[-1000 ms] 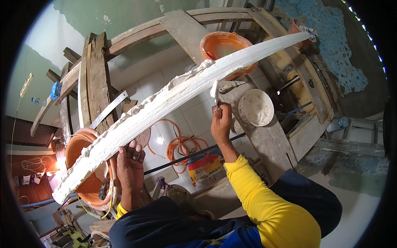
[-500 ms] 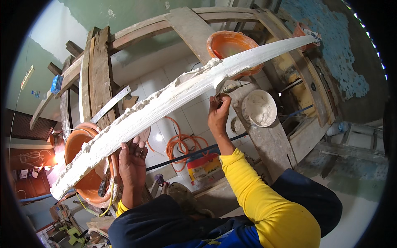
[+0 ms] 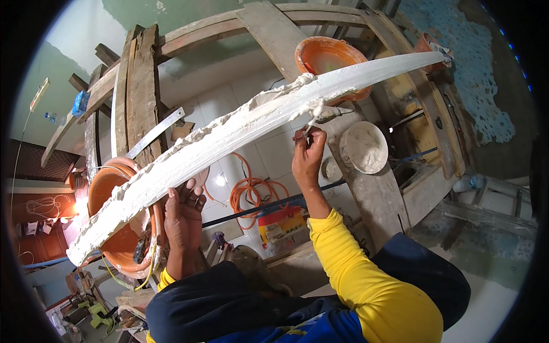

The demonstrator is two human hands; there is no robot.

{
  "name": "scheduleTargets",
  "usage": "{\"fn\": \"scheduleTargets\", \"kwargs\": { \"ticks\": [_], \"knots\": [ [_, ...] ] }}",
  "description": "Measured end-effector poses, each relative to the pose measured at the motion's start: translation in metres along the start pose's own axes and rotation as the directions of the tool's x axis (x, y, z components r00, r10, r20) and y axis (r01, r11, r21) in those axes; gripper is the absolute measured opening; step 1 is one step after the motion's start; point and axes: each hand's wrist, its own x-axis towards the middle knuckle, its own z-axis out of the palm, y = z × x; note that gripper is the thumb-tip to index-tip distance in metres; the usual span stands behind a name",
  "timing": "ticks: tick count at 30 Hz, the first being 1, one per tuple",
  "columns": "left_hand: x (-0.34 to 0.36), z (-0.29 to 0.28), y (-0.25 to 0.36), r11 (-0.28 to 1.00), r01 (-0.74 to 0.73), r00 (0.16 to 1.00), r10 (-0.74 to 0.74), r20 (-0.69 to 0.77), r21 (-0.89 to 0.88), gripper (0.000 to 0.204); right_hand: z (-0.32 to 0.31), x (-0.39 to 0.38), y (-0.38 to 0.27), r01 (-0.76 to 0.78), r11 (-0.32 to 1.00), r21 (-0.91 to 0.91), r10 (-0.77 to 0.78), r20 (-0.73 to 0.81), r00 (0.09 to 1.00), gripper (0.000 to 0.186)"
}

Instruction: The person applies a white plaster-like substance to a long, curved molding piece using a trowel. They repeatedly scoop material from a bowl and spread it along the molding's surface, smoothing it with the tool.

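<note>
A long curved white strip [image 3: 229,137], coated with wet plaster and heaped lumpy along its upper edge, runs diagonally across my view. My left hand [image 3: 183,223] is at its lower edge, palm up, fingers apart and loosely curled, their tips touching or nearly touching it. My right hand [image 3: 309,157] pinches the thin handle of a small tool [image 3: 310,128], whose plaster-covered end meets the strip's lower edge. A plaster-stained tool [image 3: 334,112] lies on a plank just beyond. Right of that hand is a white tub of plaster [image 3: 364,147].
An orange basin [image 3: 331,57] and a plank [image 3: 372,200] lie behind and right. Orange tubs [image 3: 117,251] are under the strip's left end. Timber framing [image 3: 143,86] surrounds a tiled floor with a coiled hose [image 3: 246,194]. A small bucket [image 3: 432,46] stands far right.
My right hand has moved slightly up and shifted, bringing the tool against the strip's edge with more plaster bunched there. My view has shifted a little; the left hand stays at the edge.
</note>
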Motion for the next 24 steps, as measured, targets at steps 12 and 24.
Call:
{"fn": "scheduleTargets", "kwargs": {
  "ticks": [12,24],
  "knots": [
    [0.000,0.007,0.003,0.999,-0.011,1.000,0.011,0.001,0.038,0.040,0.027,-0.004,0.000,0.171,0.966,-0.195,-0.185,-0.055,0.981,0.035],
    [0.001,-0.004,0.002,0.999,-0.013,1.000,0.013,-0.002,0.036,0.046,0.051,-0.061,-0.005,0.322,0.896,-0.306,-0.276,0.183,0.943,0.029]
  ]
}}
